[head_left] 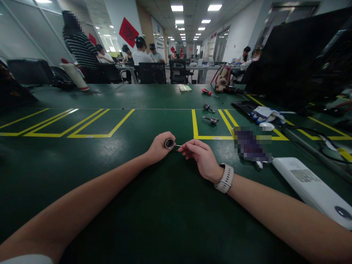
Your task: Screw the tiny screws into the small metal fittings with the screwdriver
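Observation:
Near the middle of the table, my left hand [160,147] is wrapped round a hole saw [169,143], its round, hollow mouth turned toward me. A thin metal rod [178,145] stretches from the side of the hole saw to my right hand [198,156], whose thumb and fingertips pinch its other end. The exact kind of rod is too small to tell. Beyond my hands, two more hole saws [211,120] with shanks lie on the green table [154,212], within and near a yellow taped box.
A red-handled screwdriver [206,92] lies farther back. On the right are gloves [265,114] on a black tray, a blurred phone [250,145], a white power bank [308,183], cables and a large dark monitor [297,62]. A tumbler [74,76] stands back left. People sit beyond.

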`<state>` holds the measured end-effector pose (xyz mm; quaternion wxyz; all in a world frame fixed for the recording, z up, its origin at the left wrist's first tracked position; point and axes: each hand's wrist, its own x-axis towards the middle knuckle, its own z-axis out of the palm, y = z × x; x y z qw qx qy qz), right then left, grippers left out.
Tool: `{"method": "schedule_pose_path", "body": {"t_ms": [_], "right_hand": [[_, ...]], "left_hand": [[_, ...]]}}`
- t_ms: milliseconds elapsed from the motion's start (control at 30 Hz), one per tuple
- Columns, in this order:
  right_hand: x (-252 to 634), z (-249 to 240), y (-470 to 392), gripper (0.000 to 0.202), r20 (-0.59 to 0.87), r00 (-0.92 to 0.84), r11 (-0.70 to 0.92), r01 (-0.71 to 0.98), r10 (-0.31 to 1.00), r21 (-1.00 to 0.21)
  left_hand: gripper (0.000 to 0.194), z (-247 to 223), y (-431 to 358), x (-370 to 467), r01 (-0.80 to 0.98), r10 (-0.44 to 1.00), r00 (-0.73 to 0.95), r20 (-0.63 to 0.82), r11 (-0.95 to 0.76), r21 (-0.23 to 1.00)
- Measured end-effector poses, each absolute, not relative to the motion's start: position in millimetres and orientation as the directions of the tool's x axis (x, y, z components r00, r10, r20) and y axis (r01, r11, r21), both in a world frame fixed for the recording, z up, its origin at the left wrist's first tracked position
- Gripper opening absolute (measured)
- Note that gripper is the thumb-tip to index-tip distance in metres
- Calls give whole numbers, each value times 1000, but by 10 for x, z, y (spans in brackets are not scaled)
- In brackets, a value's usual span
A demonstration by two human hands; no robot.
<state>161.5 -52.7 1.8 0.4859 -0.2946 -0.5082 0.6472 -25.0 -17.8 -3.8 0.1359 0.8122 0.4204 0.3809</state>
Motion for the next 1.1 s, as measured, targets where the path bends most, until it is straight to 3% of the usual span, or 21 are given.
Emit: {"method": "schedule_pose_path", "body": {"t_ms": [133, 400, 600, 1100], "right_hand": [[1620, 30, -491, 13, 40, -394, -132, -400, 918, -907], [1611, 6, -519, 13, 85, -333, -40, -353, 939, -935], [1618, 45, -496, 12, 24, -361, -125, -383, 932, -915], [1612, 5, -470, 11, 20, -337, -122, -395, 941, -910]], "left_hand": [[12, -19, -191, -242, 524, 796, 382, 470, -605, 599], [8, -42, -170, -242, 615, 799, 370, 475, -593, 519], [10, -33, -172, -249, 583, 781, 400, 480, -621, 524], [9, -51, -155, -251, 607, 788, 424, 447, -614, 506]]}}
